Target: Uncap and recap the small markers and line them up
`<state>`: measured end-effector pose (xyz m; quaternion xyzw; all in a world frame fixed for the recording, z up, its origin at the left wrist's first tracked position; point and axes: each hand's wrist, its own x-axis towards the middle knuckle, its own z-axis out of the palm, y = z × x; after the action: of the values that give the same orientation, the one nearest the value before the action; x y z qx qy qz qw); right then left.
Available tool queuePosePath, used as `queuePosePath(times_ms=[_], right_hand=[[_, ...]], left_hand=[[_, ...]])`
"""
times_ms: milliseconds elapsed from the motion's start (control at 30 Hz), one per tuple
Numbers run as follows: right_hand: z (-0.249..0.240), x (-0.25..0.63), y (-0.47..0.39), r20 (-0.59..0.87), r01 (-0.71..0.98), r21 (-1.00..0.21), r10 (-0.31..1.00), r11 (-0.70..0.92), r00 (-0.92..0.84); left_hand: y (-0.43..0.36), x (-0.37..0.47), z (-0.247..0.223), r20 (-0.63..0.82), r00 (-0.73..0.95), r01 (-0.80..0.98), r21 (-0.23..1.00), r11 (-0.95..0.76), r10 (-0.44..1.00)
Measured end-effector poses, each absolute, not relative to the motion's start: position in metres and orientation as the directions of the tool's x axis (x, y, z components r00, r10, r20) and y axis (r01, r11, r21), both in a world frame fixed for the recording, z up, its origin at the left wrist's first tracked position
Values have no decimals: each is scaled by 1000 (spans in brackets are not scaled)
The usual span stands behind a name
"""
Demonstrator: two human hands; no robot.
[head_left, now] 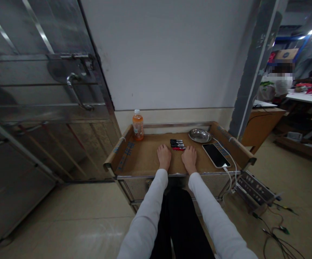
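Note:
Several black and red pens (177,144) lie side by side in a small stack on the cardboard-lined cart top (145,158). Just left of them rests my left hand (164,157), palm down on the cardboard, its fingers curled and nothing visible in it. On the other side, my right hand (189,158) lies palm down, its fingers curled close to the end of the red pen. Whether anything is under either hand is hidden.
An orange drink bottle (138,126) stands at the cart's back left. A metal dish (200,135) and a phone (216,155) with a white cable lie on the right. Raised edges border the cart. A power strip box (255,190) and cables are on the floor.

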<state>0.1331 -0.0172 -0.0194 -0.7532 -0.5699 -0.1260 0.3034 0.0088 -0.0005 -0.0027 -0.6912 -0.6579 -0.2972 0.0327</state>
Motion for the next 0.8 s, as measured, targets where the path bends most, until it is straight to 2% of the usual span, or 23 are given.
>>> queuePosePath(times_ms=[267, 567, 633, 700, 800], right_hand=[[-15, 133, -20, 470, 923, -348, 821, -166, 325], [-5, 129, -25, 467, 956, -194, 836, -220, 287], [0, 127, -26, 509, 965, -168, 821, -200, 258], [3, 126, -26, 529, 981, -138, 827, -139, 192], [3, 125, -25, 507, 994, -108, 860, -7, 61]], left_hand=[[-3, 10, 1, 420, -38, 944, 314, -106, 907], [-4, 13, 6, 452, -72, 958, 279, -64, 889], [-2, 13, 7, 505, -26, 945, 293, -143, 863], [0, 13, 7, 542, 108, 903, 297, -310, 833], [4, 13, 3, 519, 329, 790, 307, -531, 789]])
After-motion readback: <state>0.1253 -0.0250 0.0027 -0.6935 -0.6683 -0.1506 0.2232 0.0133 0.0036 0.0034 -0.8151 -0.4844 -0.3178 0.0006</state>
